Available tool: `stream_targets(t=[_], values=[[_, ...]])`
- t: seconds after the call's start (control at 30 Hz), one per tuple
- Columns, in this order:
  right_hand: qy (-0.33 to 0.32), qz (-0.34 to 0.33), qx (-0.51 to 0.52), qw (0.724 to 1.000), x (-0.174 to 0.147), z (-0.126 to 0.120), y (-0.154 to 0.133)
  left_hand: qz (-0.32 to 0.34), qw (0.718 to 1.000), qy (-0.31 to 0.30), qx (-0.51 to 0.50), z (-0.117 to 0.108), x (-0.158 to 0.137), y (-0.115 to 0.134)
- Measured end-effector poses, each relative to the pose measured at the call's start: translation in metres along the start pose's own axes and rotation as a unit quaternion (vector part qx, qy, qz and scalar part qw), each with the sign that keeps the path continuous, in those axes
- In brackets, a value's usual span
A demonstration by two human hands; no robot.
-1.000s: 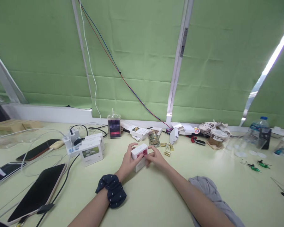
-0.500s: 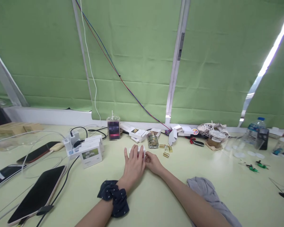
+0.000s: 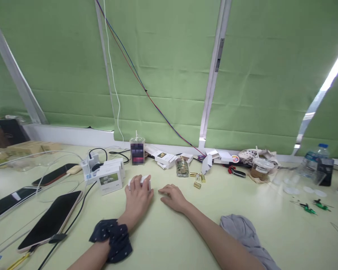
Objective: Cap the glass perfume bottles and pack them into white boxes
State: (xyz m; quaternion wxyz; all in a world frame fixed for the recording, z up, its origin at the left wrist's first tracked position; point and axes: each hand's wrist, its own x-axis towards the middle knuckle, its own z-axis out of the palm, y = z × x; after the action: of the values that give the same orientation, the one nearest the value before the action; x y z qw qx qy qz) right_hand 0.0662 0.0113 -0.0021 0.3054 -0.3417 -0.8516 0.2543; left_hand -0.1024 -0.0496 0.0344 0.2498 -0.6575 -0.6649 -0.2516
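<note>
Green window blinds (image 3: 160, 67) are filling the upper half, running out of view at the top and both sides. Below, a pale table (image 3: 163, 243) is stretching across, its near edge falling outside the view. At the lower right, a grey cloth (image 3: 242, 236) is lying partly behind the right forearm, the bottom border cutting it off. A pale-edged smartphone (image 3: 52, 221) is lying face up on the left; a second smartphone (image 3: 11, 202) is running off the left border.

The left hand (image 3: 138, 200), with a navy dotted scrunchie (image 3: 112, 240) behind it, is clasping a small white box (image 3: 143, 179) on the table, fingers bending over it and the thumb lying along its right side; most of the box is hiding beneath them. The right hand (image 3: 173, 198) is hovering just beside, its fingers loosely curled and parted; its palm is facing away from view.

White boxes (image 3: 110, 180) are standing in a row near the left hand, the front one covering most of the others. Behind, a lidded cup (image 3: 137, 153) is showing a pixelated label, and a glass jar (image 3: 182, 167) is holding contents too small to identify. Gold cylinders (image 3: 197, 185) are lying near the jar.
</note>
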Motion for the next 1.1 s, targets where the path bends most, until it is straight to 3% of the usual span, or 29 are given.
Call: stream_targets(t=[0.17,0.33,0.57,0.87,0.97,1.1], values=[[0.006,0.016,0.000,1.000,-0.001,0.000,-0.001,-0.042,0.998,0.026,0.038,-0.003,-0.008,-0.036],[0.019,0.005,-0.004,1.000,-0.001,0.004,0.003,-0.043,0.994,0.071,0.071,-0.002,-0.011,-0.062],[0.030,-0.002,-0.010,1.000,-0.002,0.006,0.003,-0.061,0.992,0.092,0.052,0.011,-0.003,-0.099],[0.033,-0.008,-0.024,0.999,-0.001,0.006,0.003,-0.048,0.991,0.117,0.051,0.022,0.000,-0.114],[0.033,-0.011,-0.027,0.999,-0.002,0.007,0.003,0.001,0.989,0.137,0.062,0.025,-0.004,-0.110],[0.033,-0.011,-0.027,0.999,-0.002,0.007,0.001,0.154,0.984,0.092,0.021,0.031,-0.003,-0.101]])
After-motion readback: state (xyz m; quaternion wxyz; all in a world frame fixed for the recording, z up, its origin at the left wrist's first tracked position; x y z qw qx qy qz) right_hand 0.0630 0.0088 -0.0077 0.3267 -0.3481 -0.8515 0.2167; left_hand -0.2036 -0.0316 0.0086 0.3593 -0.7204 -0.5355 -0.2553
